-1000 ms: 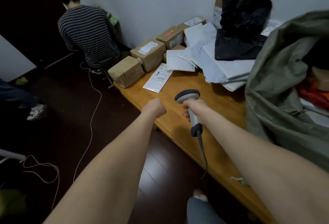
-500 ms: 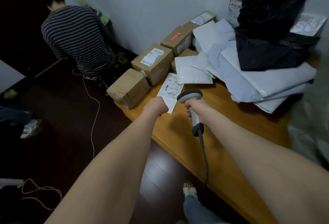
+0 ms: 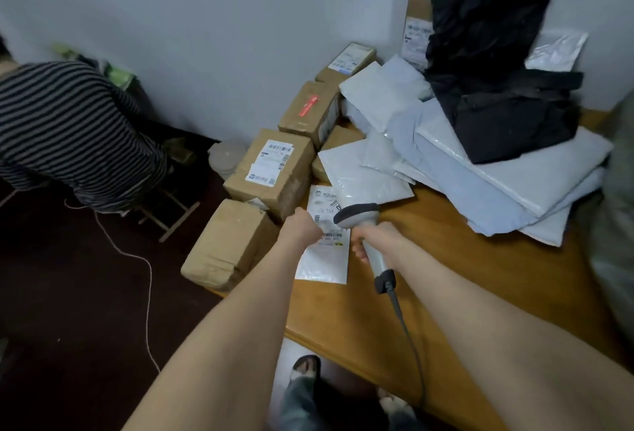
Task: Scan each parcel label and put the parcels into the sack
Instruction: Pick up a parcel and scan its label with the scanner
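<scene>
Lying label-up near the left end of the wooden table (image 3: 446, 279), a thin white mailer (image 3: 326, 255) is showing its barcodes, its far end tucked under another pale plastic mailer (image 3: 363, 173). The left hand (image 3: 302, 229) is reaching over the thin mailer's left edge with knuckles up. Its fingers are hidden, so I cannot tell whether it is gripping the parcel. The right hand (image 3: 382, 240) is gripping the handle of a grey barcode scanner (image 3: 358, 216), whose head is hovering over the label while its cable (image 3: 406, 331) is trailing back toward the body. Brown cartons (image 3: 274, 170) are sitting just left. Grey mailers (image 3: 507, 177) are lying stacked under a black bag (image 3: 497, 80), and the grey-green sack (image 3: 615, 242) is showing at the right edge.
</scene>
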Tool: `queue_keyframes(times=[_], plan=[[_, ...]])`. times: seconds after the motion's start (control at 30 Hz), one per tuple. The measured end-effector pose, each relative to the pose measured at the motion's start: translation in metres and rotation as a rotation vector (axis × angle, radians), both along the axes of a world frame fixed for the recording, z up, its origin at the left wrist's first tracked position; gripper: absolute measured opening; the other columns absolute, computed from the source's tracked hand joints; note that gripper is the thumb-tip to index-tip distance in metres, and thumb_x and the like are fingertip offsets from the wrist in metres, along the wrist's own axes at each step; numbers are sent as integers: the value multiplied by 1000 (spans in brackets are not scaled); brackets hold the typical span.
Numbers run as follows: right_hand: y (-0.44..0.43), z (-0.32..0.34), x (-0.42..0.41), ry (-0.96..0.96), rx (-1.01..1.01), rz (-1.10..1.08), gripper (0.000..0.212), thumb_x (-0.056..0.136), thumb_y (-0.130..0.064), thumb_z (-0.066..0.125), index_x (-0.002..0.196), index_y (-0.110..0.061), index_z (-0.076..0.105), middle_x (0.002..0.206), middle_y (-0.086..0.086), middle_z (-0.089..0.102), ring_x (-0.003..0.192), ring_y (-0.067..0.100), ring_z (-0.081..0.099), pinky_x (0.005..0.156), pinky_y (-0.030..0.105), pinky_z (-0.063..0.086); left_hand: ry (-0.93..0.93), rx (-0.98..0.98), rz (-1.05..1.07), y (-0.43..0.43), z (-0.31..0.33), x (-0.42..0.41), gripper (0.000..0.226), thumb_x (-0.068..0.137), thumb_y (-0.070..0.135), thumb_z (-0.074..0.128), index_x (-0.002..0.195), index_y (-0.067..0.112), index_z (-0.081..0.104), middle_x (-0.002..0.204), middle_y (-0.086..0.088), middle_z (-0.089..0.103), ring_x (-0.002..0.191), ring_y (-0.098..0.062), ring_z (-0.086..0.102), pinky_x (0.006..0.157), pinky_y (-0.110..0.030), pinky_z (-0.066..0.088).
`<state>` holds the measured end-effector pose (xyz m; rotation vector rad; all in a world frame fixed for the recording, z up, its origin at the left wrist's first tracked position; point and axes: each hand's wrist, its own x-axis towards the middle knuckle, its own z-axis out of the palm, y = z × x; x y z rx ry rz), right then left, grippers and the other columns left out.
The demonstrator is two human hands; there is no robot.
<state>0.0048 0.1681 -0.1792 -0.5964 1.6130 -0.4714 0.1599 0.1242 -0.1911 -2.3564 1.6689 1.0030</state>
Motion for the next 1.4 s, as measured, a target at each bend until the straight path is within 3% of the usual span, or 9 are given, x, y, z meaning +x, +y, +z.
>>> queue_keyframes(times=[0.27, 0.37, 0.43, 0.6, 0.83, 0.97, 1.17, 1.27, 1.4], plan=[[1, -26, 31, 98, 71, -113, 44, 84, -19, 68, 114, -7, 38, 114, 9, 50, 106, 25, 51, 92, 37, 46, 161, 171, 67, -33, -51, 17, 77, 75, 32, 70, 137, 4, 34, 137, -18, 45, 124, -34, 47, 102, -44, 43], [5, -31, 42, 67, 81, -170, 48, 81, -23, 70, 115, -8, 39, 116, 7, 50, 107, 25, 51, 92, 39, 47, 328, 235, 132, -29, -46, 23, 51, 76, 22, 71, 117, 2, 48, 111, -14, 62, 82, -22, 62, 72, -34, 55], [6, -33, 44, 50, 96, -201, 56, 74, -23, 72, 121, -5, 47, 114, 11, 57, 104, 28, 58, 92, 44, 52, 362, 284, 103, -26, -36, 30, 22, 86, 12, 66, 101, 5, 53, 83, -10, 58, 57, -16, 50, 47, -26, 44], [6, -16, 44, 40, 63, -230, 56, 68, -15, 74, 119, -4, 55, 105, 14, 67, 90, 27, 68, 76, 40, 58, 399, 320, 34, -28, -9, 38, 20, 89, 13, 62, 77, 11, 47, 66, -4, 45, 50, -13, 37, 45, -22, 33], [-1, 28, 40, 2, -61, -209, 31, 81, -2, 67, 111, 1, 62, 98, 14, 69, 82, 23, 68, 64, 35, 54, 447, 239, -58, -31, 63, 35, 7, 87, 14, 53, 90, 8, 52, 78, -7, 54, 62, -18, 52, 49, -23, 45], [-4, 55, 29, -35, -132, -258, 34, 84, -8, 68, 115, -4, 55, 104, 18, 59, 85, 28, 60, 62, 35, 53, 513, 143, -75, -44, 105, 39, 9, 77, 10, 48, 84, 9, 54, 93, -12, 64, 82, -27, 64, 76, -33, 54], [-11, 87, 18, -234, -230, -306, 25, 87, -7, 65, 111, -6, 57, 111, 20, 63, 101, 35, 65, 89, 47, 56, 650, -79, -102, -57, 140, 35, 17, 83, 4, 46, 69, 13, 45, 68, -5, 52, 52, -18, 48, 47, -23, 42], [-20, 96, 14, -215, -313, -345, 25, 83, 0, 64, 107, -5, 66, 114, 19, 67, 101, 33, 67, 87, 46, 57, 704, -144, -106, -61, 136, 26, 6, 89, 11, 54, 93, 8, 56, 104, -14, 67, 93, -29, 66, 83, -41, 56], [-30, 103, 8, -64, -406, -395, 37, 84, -1, 63, 121, -3, 59, 110, 14, 66, 100, 29, 64, 84, 43, 56, 745, 62, -41, -59, 125, 19, 27, 88, 20, 66, 112, 10, 58, 110, -7, 67, 100, -26, 66, 85, -40, 56]])
